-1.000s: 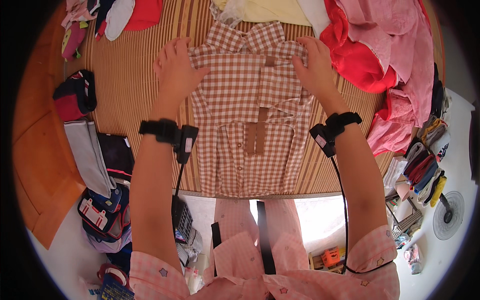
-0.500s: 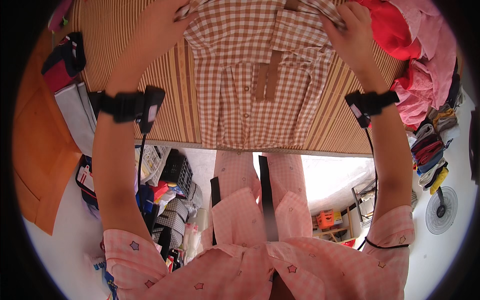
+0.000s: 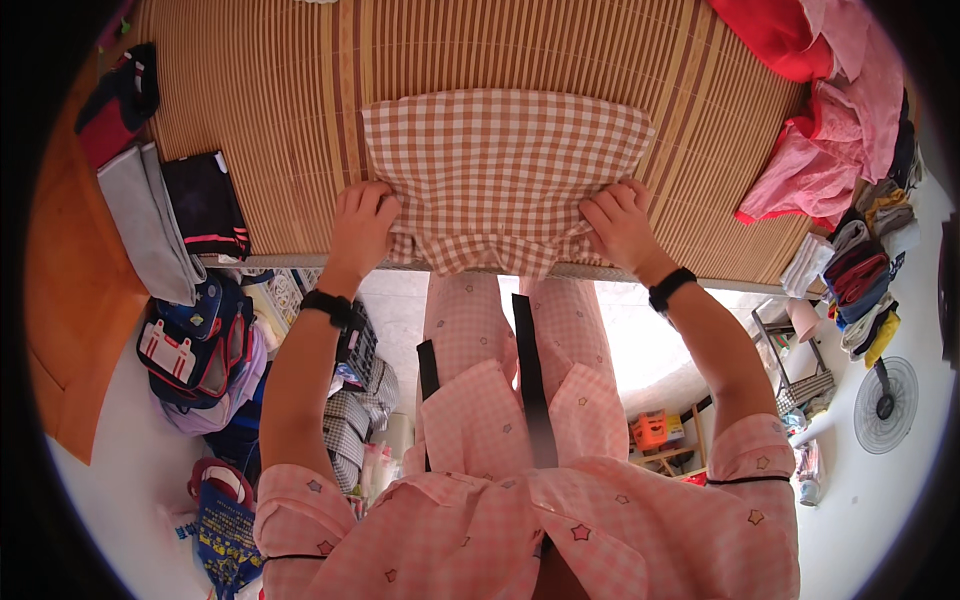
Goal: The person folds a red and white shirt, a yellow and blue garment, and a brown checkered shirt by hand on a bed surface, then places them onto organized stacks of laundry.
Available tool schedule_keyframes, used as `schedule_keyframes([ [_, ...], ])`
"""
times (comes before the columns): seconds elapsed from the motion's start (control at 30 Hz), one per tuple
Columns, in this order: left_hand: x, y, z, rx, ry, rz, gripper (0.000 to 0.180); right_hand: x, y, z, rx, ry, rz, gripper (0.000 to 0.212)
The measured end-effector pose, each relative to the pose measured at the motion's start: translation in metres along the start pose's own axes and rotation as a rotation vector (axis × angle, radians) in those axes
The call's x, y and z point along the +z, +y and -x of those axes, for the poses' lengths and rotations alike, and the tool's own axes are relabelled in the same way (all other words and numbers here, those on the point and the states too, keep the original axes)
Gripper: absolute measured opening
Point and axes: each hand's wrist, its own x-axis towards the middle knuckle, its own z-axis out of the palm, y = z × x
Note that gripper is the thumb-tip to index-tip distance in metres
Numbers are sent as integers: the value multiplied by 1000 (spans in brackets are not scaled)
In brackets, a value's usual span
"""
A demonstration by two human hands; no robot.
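Observation:
A brown-and-white checked shirt (image 3: 510,150) lies doubled over on a slatted bamboo mat (image 3: 270,110), close to its front edge. Its visible side is plain, with no buttons showing. Gathered cloth hangs slightly over the mat's edge in front of my legs. My left hand (image 3: 364,225) is closed on the near left part of the shirt, fingers curled over the fabric. At the near right part, my right hand (image 3: 618,222) pinches the cloth in the same way. The fingertips are partly hidden in the folds.
Folded grey cloth (image 3: 150,220) and dark folded clothes (image 3: 205,205) lie at the mat's left. Pink and red garments (image 3: 840,150) are heaped at the right, beside a stack of rolled clothes (image 3: 860,285). Below are a backpack (image 3: 200,350) and a fan (image 3: 886,405).
Both hands have come toward me from the far side with the shirt's upper part, folding it over. The buttoned front and brown strips no longer show.

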Motion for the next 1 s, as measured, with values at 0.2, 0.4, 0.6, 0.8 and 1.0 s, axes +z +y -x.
schedule_keyframes([
  [0.2, -8, 6, 14, -26, 49, 109, 30, -5, -1, 7, -21, -35, 9, 36],
  [0.4, -8, 12, 31, -59, 18, 58, 29, -10, -12, 14, -108, -50, -5, 34],
  [0.6, 0, 37, 34, -250, 63, -89, 31, -3, -26, 15, 2, -88, 65, 27],
  [0.8, -5, 76, 57, -1152, 2, 743, 24, -19, -67, 27, 284, -197, -309, 22],
  [1.0, 1, 101, 40, -1619, -51, 1493, 29, -6, -92, 8, 1657, -300, -1553, 33],
])
